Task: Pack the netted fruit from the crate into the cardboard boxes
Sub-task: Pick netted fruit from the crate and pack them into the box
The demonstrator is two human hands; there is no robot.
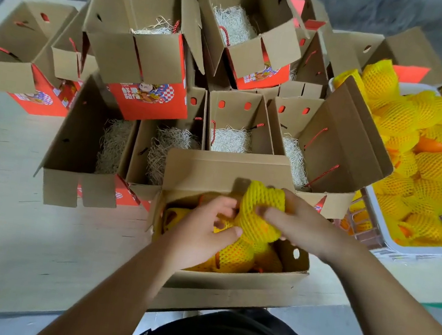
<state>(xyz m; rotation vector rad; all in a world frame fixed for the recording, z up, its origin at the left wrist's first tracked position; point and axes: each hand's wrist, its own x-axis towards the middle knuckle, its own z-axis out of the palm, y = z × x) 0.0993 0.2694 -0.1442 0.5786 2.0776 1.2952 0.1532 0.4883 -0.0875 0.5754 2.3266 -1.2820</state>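
1. The netted fruit [259, 217] in play sits at the mouth of the near cardboard box [224, 282], on top of other netted pieces already packed inside.
2. The right hand [301, 224] curls its fingers and thumb round the yellow foam net from the right. The left hand [203, 228] has its fingers bent down among the fruit inside the box, thumb against the net; whether it grips one piece or only steadies them I cannot tell.
3. Handling, as I judge it: the foam net is soft and springy and gives good friction. The fruit under it is probably firm and fairly heavy, and could bruise. Hold it round the middle, not by the loose net end, which may slip off.
4. The near box looks close to full, so the last piece probably needs pressing into a gap, not dropping.
5. Edges: the raised rear flap [228, 171] stands just behind the hands, and the stiff walls hem them in on both sides.
6. Open room: the crate [417, 247] of fruit lies to the right, near the box. Empty boxes with shredded paper [230, 139] crowd behind. The tabletop [0, 218] to the left is bare.
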